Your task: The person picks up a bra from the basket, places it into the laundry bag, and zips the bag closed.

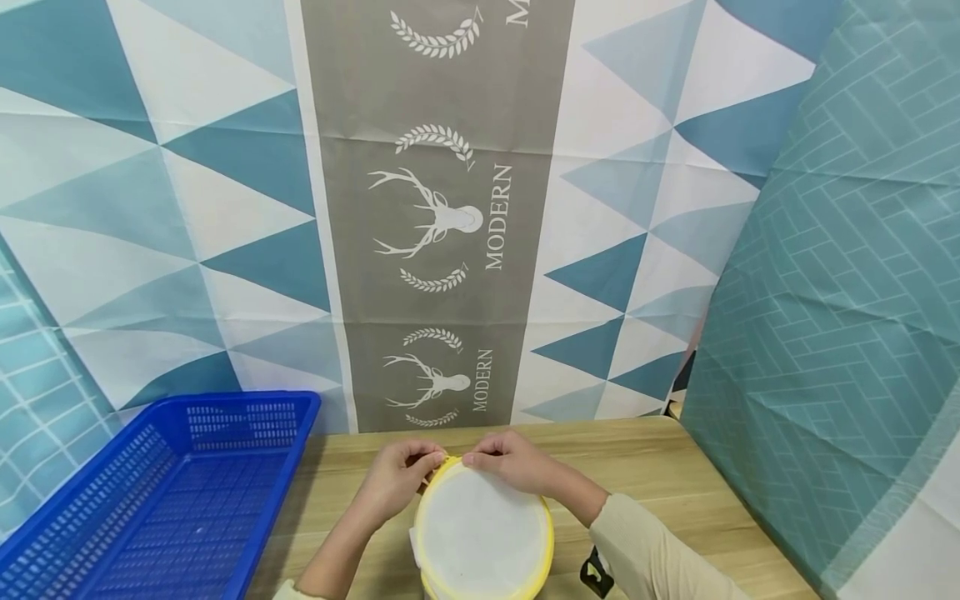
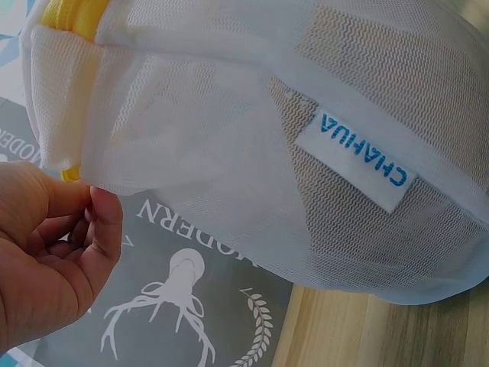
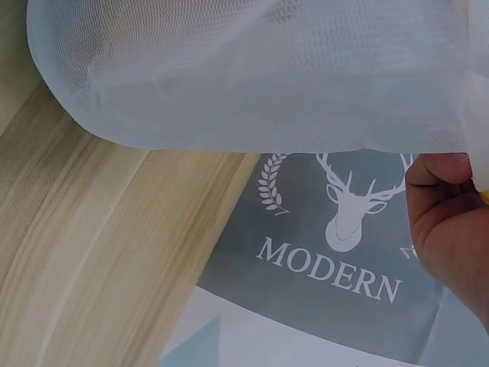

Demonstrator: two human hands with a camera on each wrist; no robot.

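Note:
A round white mesh laundry bag (image 1: pixel 483 533) with a yellow zipper edge (image 1: pixel 551 546) stands on the wooden table in the head view. My left hand (image 1: pixel 396 482) pinches the bag's far rim at the yellow zipper, thumb against forefinger. Just to its right, my right hand (image 1: pixel 517 463) grips the same rim, thumb on top of the white lid panel. The left wrist view shows the bag's sheer side with a sewn CHAHUA label (image 2: pixel 355 158) and yellow zipper tape (image 2: pixel 72 19). In the right wrist view the pale mesh side (image 3: pixel 252 99) bulges out, and that hand's fingertips are partly hidden by it.
A blue plastic basket (image 1: pixel 288 492) with perforated sides stands at the left of the wooden table (image 1: pixel 660 492). Patterned cloth (image 1: pixel 420 292) hangs behind the table and along the right. Near the right sleeve lies a small black object (image 1: pixel 596 575).

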